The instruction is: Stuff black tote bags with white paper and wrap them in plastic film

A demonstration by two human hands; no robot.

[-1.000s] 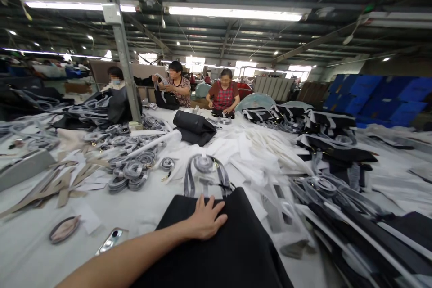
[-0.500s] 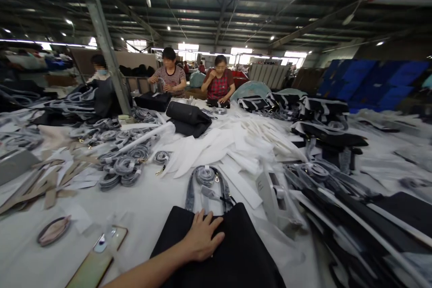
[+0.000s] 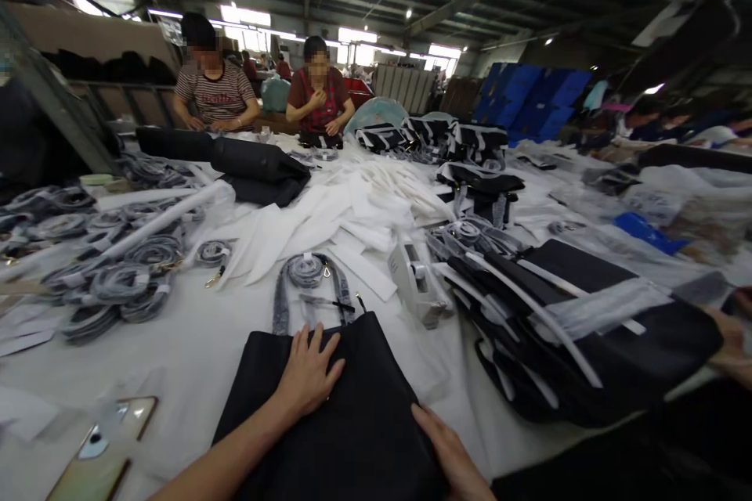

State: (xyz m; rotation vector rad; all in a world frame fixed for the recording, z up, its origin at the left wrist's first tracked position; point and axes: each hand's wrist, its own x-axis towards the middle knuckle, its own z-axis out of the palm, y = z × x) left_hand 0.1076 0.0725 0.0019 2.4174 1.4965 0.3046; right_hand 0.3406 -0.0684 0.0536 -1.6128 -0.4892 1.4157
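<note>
A black handbag [image 3: 346,423] lies flat in front of me, its wrapped handles [image 3: 280,301] stretched away on the tabletop. My left hand [image 3: 309,372] rests on its upper part, palm down and fingers spread. At the bag's right edge is my right hand [image 3: 450,450], closed on that side; some of its fingers are hidden. A coiled, wrapped strap [image 3: 305,270] with a gold clip lies between the handles. Beside the handles, a black zip end [image 3: 360,301] sticks up from the bag's opening.
A grey tape dispenser [image 3: 416,282] stands right of the bag, near stacked black bags [image 3: 587,313]. Another person's hand [image 3: 732,340] is at that stack's right end. A phone [image 3: 103,450], coiled straps [image 3: 121,286] and white sheets [image 3: 299,227] lie around. Two people work across the table.
The view has swung to the right. My right hand has come into view at the bag's right edge. My left hand stays flat on the bag. Another person's hand now shows at far right.
</note>
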